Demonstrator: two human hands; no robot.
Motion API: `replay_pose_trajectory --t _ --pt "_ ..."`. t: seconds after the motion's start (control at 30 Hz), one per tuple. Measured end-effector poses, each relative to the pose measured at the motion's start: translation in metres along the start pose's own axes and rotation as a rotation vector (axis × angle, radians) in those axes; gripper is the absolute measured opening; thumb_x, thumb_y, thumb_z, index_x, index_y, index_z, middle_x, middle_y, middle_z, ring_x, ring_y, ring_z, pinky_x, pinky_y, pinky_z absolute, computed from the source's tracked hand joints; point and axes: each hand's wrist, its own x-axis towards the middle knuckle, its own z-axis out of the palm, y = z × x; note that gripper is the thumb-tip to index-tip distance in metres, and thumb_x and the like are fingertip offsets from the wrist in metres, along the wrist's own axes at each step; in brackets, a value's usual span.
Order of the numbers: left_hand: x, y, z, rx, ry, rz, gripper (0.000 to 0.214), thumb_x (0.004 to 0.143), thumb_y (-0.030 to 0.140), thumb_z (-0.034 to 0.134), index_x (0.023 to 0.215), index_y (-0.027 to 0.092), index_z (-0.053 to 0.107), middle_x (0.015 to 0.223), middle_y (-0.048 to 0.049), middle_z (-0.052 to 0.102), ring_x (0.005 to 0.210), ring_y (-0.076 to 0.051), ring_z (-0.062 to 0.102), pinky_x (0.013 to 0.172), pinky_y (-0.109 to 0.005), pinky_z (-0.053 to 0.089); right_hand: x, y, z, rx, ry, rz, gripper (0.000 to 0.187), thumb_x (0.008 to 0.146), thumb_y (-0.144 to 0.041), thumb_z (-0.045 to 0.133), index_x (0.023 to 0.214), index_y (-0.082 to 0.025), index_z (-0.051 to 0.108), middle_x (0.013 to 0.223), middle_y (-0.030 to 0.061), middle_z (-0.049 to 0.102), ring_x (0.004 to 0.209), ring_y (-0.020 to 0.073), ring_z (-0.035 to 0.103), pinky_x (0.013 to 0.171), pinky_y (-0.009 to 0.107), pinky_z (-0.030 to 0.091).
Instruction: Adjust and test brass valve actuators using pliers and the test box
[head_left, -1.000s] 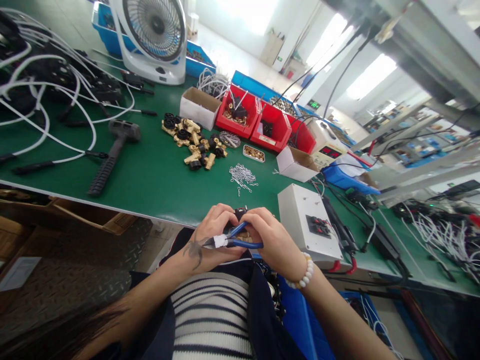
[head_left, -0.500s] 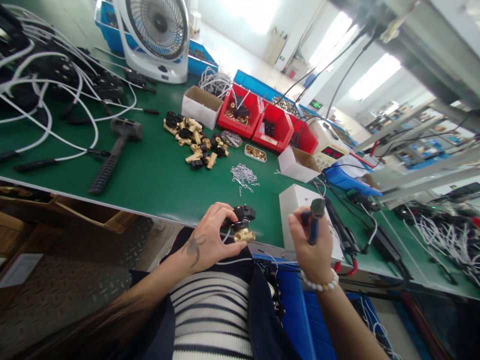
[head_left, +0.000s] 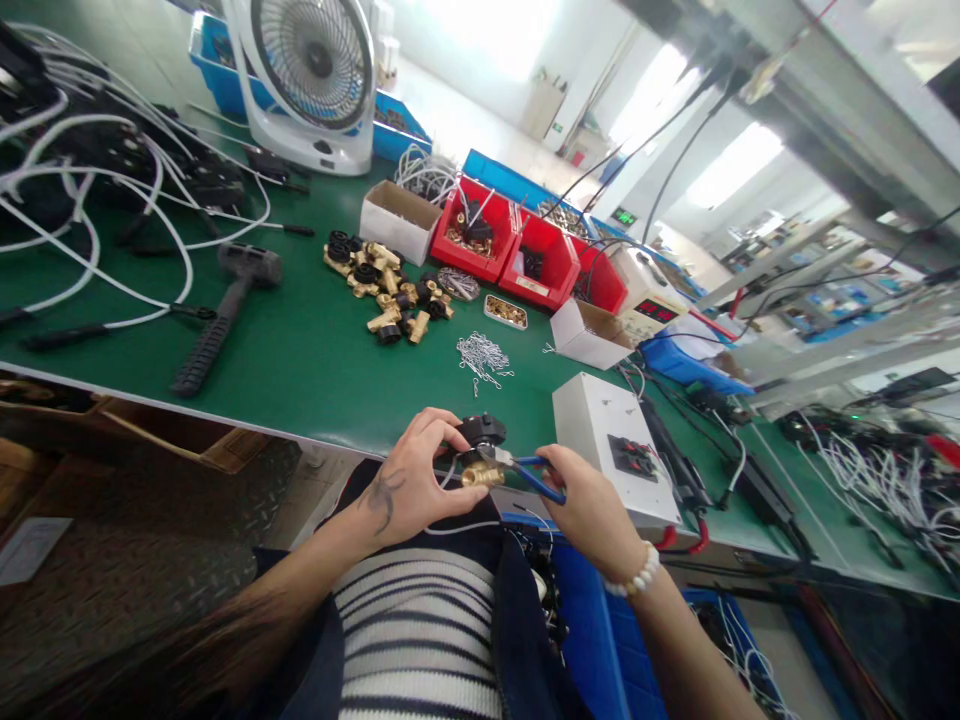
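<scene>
My left hand is closed around a brass valve fitting with a black round cap on top, held over the table's front edge. A white cable runs from the part beneath my fingers. In my right hand are blue-handled pliers, their handles spread a little. The metal jaws meet the valve between the brass body and the black cap; what they grip there is too small to make out. Beyond my hands lies a pile of small wire clips.
Brass fittings are heaped behind the clips, near red bins and a small tray of brass bits. A hammer lies at left, before a white fan. Right of my hands stands a switch box.
My right hand has moved left and turned, bringing the pliers from above the switch box to the valve. My left hand still holds the valve in nearly the same place.
</scene>
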Motion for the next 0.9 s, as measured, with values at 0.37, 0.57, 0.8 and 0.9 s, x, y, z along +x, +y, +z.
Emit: replay_pose_trajectory --t 0.37,0.57,0.8,0.9 --pt "-0.0003 -0.0021 0.0008 0.006 0.016 -0.001 0.031 0.067 0.021 0.076 0.090 0.018 0.055 0.112 -0.0100 0.053 0.108 -0.026 0.056 0.086 -0.043 0.055 0.0009 -0.0015 0.0026 -0.017 0.037 -0.032 0.013 0.076 -0.014 0.051 0.083 -0.021 0.059 0.067 0.0001 0.059 0.056 0.0163 0.054 0.054 0.027 0.039" --pt "0.0004 -0.0016 0.0021 0.013 0.006 0.015 0.032 0.065 0.020 0.077 0.088 0.019 0.054 0.113 -0.0096 0.054 0.109 -0.026 0.055 0.090 -0.045 0.054 0.0016 -0.0006 0.0004 0.052 0.461 0.030 0.003 0.086 -0.023 0.050 0.087 -0.022 0.053 0.068 -0.0017 0.054 0.056 0.0145 0.051 0.056 0.026 0.042" --pt "0.0005 -0.0039 0.0012 0.016 0.004 0.012 0.032 0.065 0.021 0.077 0.087 0.019 0.054 0.112 -0.0089 0.053 0.106 -0.025 0.056 0.086 -0.043 0.055 0.0035 0.0027 0.0040 -0.045 0.199 -0.075 0.009 0.084 -0.018 0.050 0.088 -0.022 0.056 0.073 0.0012 0.059 0.063 0.0165 0.056 0.059 0.027 0.042" --pt "0.0001 -0.0038 0.0009 0.017 -0.004 0.015 0.032 0.065 0.022 0.077 0.087 0.020 0.053 0.112 -0.0086 0.053 0.106 -0.025 0.057 0.087 -0.043 0.055 0.0026 0.0054 0.0057 -0.042 0.421 -0.021 0.009 0.087 -0.020 0.046 0.094 -0.021 0.052 0.074 0.0010 0.057 0.063 0.0166 0.054 0.061 0.028 0.043"
